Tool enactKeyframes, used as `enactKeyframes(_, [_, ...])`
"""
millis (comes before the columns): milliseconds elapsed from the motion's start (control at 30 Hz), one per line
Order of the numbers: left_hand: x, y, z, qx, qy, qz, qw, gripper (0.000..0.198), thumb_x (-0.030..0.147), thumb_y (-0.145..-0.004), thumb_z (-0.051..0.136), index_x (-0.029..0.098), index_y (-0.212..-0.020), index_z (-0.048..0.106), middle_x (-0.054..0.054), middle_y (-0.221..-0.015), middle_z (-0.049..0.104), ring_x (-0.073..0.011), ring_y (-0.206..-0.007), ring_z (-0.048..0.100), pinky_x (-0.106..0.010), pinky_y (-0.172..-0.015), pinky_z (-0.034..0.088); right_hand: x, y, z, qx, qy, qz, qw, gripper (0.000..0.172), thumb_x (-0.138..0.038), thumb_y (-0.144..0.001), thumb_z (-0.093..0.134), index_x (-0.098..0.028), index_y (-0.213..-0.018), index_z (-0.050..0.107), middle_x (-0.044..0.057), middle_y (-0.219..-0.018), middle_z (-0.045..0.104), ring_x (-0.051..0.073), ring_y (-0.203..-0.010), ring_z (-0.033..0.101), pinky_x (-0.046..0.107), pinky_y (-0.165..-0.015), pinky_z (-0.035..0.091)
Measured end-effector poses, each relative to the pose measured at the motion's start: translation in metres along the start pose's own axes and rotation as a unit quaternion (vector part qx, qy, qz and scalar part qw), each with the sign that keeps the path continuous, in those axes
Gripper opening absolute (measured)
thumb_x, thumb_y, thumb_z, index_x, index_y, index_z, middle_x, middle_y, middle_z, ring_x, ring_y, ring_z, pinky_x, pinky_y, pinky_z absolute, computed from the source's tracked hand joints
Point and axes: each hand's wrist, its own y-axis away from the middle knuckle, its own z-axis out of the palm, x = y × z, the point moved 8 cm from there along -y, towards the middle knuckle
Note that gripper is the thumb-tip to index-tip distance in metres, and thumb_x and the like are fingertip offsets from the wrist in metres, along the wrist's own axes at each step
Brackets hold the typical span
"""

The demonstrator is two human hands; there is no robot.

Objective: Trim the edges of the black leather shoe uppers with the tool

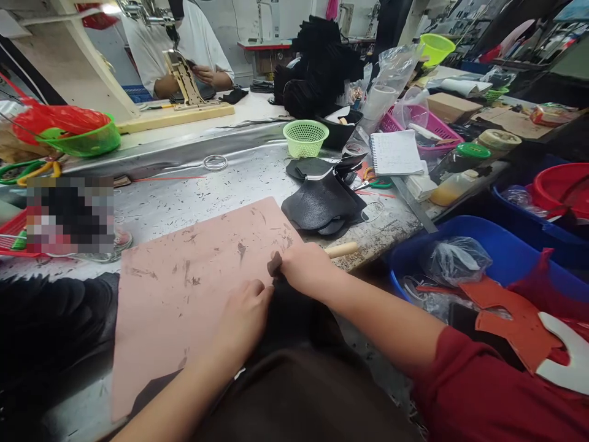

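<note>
A dark leather-like piece [275, 264] sticks up from the fingers of my right hand [301, 268], which pinches it at the near right edge of a pinkish board [184, 270]. My left hand [248, 313] lies just to the left and nearer to me, its fingers curled down on the same dark material. Below both hands the material hangs toward my lap, and its lower part merges with dark cloth. Beyond my right wrist a wooden handle [342, 250] shows; its other end is hidden. Dark marks and scraps speckle the board.
Black cut pieces [322, 199] lie stacked behind the board, with another dark pile [55, 337] at left. A pale green basket [306, 138], notebook [396, 153] and scissors [372, 181] sit farther back. Blue bins [442, 236] stand at right. Across the table, a person works at a sewing machine [184, 77].
</note>
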Motion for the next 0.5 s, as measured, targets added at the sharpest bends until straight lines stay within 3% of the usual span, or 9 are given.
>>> enactKeyframes(133, [-0.01, -0.003, -0.002, -0.014, 0.045, -0.027, 0.999, 0.022, 0.013, -0.079, 0.043, 0.019, -0.09, 0.061, -0.004, -0.081, 0.06, -0.0169, -0.075, 0.056, -0.028, -0.067, 0.045, 0.009, -0.001, -0.001, 0.021, 0.003, 0.034, 0.999, 0.023, -0.019, -0.079, 0.042, -0.019, -0.088, 0.062, 0.008, -0.081, 0.067, 0.018, -0.072, 0.061, 0.024, -0.056, 0.037])
enactKeyframes(300, [-0.015, -0.013, -0.009, 0.029, 0.074, -0.019, 0.997, 0.015, 0.016, -0.076, 0.045, 0.018, -0.077, 0.06, -0.002, -0.073, 0.062, -0.0163, -0.07, 0.057, -0.026, -0.064, 0.046, 0.02, -0.005, 0.012, -0.046, 0.003, 0.057, 0.997, 0.019, -0.019, -0.075, 0.046, -0.018, -0.079, 0.065, 0.008, -0.075, 0.067, 0.02, -0.072, 0.062, 0.025, -0.058, 0.04])
enactKeyframes(400, [-0.018, -0.02, -0.01, 0.043, 0.07, -0.014, 0.996, 0.014, 0.017, -0.076, 0.047, 0.018, -0.077, 0.061, -0.002, -0.073, 0.062, -0.0166, -0.07, 0.058, -0.026, -0.064, 0.046, 0.028, -0.008, 0.002, 0.009, -0.001, 0.08, 0.997, 0.025, -0.02, -0.078, 0.042, -0.019, -0.09, 0.064, 0.009, -0.083, 0.066, 0.02, -0.074, 0.061, 0.026, -0.06, 0.041])
enactKeyframes(500, [-0.02, -0.023, -0.008, 0.029, 0.063, -0.004, 0.998, 0.017, 0.018, -0.078, 0.045, 0.018, -0.079, 0.063, -0.004, -0.076, 0.062, -0.0171, -0.072, 0.058, -0.027, -0.066, 0.047, 0.029, -0.01, 0.007, -0.015, -0.011, 0.079, 0.997, 0.027, -0.021, -0.078, 0.042, -0.019, -0.095, 0.063, 0.01, -0.091, 0.065, 0.019, -0.074, 0.06, 0.027, -0.06, 0.041])
